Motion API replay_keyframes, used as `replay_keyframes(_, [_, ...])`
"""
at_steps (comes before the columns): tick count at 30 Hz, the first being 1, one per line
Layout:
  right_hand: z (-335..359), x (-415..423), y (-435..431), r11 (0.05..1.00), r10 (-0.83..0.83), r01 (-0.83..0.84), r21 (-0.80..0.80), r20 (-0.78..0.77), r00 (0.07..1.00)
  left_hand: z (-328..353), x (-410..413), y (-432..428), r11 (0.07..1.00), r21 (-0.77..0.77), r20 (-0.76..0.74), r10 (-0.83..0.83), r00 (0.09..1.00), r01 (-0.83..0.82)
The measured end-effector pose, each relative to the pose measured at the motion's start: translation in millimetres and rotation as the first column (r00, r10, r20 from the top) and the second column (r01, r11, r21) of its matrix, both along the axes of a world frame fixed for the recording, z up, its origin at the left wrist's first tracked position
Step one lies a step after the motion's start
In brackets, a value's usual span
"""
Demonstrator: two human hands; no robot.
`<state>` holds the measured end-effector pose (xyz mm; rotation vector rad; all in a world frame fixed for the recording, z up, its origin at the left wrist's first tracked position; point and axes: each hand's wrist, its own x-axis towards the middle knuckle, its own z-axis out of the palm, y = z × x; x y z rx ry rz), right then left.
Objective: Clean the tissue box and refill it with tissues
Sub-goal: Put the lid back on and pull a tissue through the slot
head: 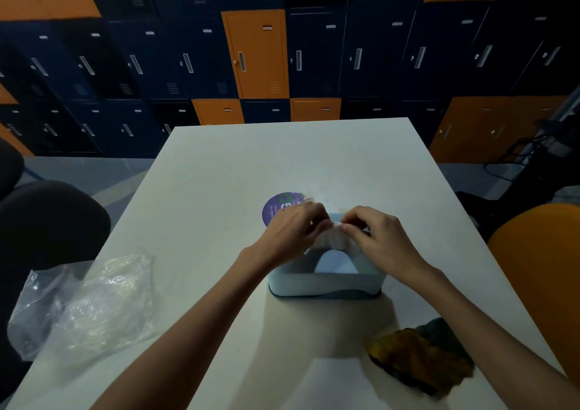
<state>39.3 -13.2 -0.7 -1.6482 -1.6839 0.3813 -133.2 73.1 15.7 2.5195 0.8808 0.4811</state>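
A pale blue tissue box [324,282] stands open-topped on the white table [219,165], its near wall facing me. A white tissue [332,238] is bunched over the box's far side, and more white tissue [335,263] lies inside the box. My left hand [296,229] and my right hand [375,234] meet above the box, and both pinch the bunched tissue between their fingertips. The far part of the box is hidden behind my hands.
A crumpled clear plastic bag [91,303] lies at the table's left edge. A yellow-and-dark cloth [423,356] sits near the front right. A round purple sticker [277,207] is behind my left hand. An orange chair [539,271] stands right, a dark chair [47,221] left.
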Motion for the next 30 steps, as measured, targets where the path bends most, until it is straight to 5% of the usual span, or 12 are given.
replay_keyframes(5, [7.8, 3.8, -6.9, 0.997, 0.08, -0.08, -0.006, 0.013, 0.997, 4.5, -12.1, -6.2, 0.99, -0.13, 0.136, -0.044, 0.99, 0.062])
replay_keyframes(10, [12.1, 10.8, -18.1, 0.983, 0.163, -0.164, -0.086, -0.01, 0.987, 9.4, -32.3, -10.1, 0.951, -0.259, 0.107, -0.148, 0.983, 0.171])
replay_keyframes(14, [14.0, 10.1, -13.8, 0.99, 0.089, -0.094, -0.1, -0.06, 0.994, 3.0, -35.5, -1.0, 0.982, -0.176, 0.069, -0.055, 0.996, 0.067])
replay_keyframes(21, [16.2, 7.9, 6.9, 0.976, -0.066, 0.046, -0.214, -0.085, 0.994, 0.8, -23.2, 9.1, 0.964, -0.255, 0.115, 0.112, 0.987, -0.08])
replay_keyframes(24, [18.4, 6.8, 9.9, 0.966, -0.067, 0.056, -0.251, -0.038, 0.997, 0.9, -18.3, 1.0, 0.995, 0.014, 0.067, 0.1, 0.993, -0.102])
replay_keyframes(27, [18.9, 4.5, 9.9, 0.963, -0.073, 0.073, -0.258, 0.01, 0.997, -4.6, -8.0, -15.7, 0.927, 0.363, 0.019, 0.094, 0.995, -0.095])
replay_keyframes(30, [19.8, 4.1, 10.0, 0.962, -0.091, 0.106, -0.25, 0.069, 0.993, -13.1, 3.7, -25.0, 0.867, 0.483, -0.057, 0.165, 0.985, -0.118])
